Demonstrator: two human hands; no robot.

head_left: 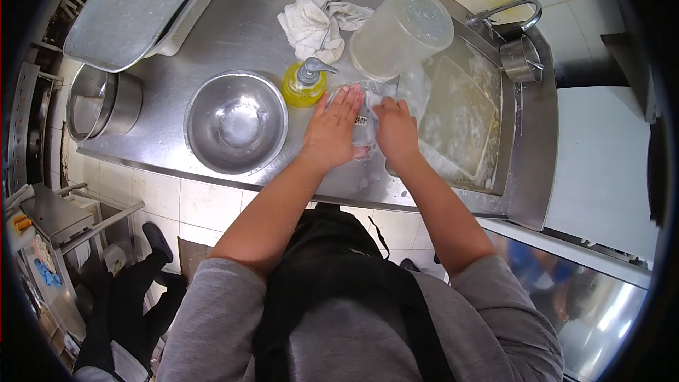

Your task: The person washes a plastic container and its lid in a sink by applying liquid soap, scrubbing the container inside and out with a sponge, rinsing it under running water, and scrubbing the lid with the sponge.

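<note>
Fingers outstretched, my left hand (331, 127) presses flat on a clear, wet plastic piece with a small printed label (361, 121). Just right of it, my right hand (396, 126) is closed, knuckles up, on a small white pad (372, 100) that touches the same plastic. A soap pump bottle (304, 83) with yellow liquid stands by my left fingertips. Beyond my hands, a large translucent plastic container (399, 34) leans on its side. A shiny steel bowl (236, 122) sits to the left.
Right of my hands, a sink basin (506, 163) holds cloudy water with a flat translucent sheet (460, 117) in it. A faucet (513, 7) and steel cup (521, 60) are behind. A crumpled white cloth (318, 25), stacked trays (141, 7) and steel pots (120, 102) occupy the counter. Another person's legs (131, 304) show lower left.
</note>
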